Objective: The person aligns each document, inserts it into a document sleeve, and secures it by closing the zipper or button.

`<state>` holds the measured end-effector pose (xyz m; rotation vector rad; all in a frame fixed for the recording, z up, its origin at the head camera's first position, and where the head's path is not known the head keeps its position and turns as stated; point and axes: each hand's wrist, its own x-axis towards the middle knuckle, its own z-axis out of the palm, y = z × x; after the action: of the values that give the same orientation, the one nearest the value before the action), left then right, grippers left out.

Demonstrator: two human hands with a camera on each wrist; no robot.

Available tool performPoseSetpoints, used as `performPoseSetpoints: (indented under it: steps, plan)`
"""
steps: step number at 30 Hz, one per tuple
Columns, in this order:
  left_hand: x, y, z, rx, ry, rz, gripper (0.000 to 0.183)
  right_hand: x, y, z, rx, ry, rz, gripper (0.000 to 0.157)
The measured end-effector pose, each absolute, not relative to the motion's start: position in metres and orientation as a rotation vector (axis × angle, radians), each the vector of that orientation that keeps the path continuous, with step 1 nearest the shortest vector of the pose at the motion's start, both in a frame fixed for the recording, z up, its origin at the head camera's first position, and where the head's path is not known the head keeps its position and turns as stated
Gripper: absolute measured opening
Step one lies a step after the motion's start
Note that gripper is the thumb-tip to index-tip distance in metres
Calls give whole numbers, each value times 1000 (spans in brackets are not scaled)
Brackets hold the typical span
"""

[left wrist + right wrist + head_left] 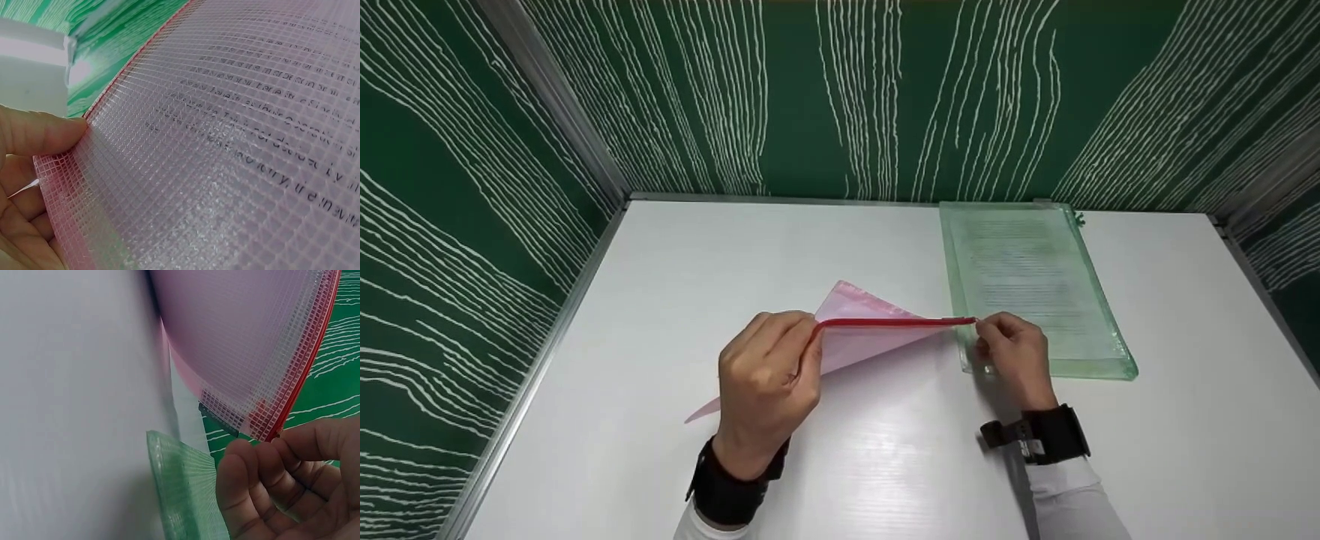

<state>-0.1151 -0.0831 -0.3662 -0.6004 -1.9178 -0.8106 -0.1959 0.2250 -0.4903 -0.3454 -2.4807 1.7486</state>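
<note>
A pink mesh zipper pouch (866,346) is held tilted up above the white table, its red zipper (896,323) stretched level along the upper edge. My left hand (769,379) grips the zipper edge at the left, thumb against the mesh. At the opposite end, my right hand (1020,352) pinches the zipper's tip between thumb and fingers. Through the pouch's mesh (185,152) in the left wrist view, printed text on paper shows. The right wrist view shows a small dark tag (218,419) at the pouch's edge, near the right fingertips.
A green mesh zipper pouch (1027,277) with printed paper inside lies flat at the back right of the table (660,262), partly beneath the right hand. Green walls with white wavy lines (862,97) stand behind the table and at its sides.
</note>
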Motion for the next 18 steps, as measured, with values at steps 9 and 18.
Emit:
performPoseSetpoints:
  steps: [9,18]
  plan:
    - [-115,-83,-366,-609,-1917,-814,7,-195,228,-491,-360,-2483,1733,21]
    - [-115,-83,-364,-607,-1924,-813,5,-195,228,-490,-351,-2467,1761,23]
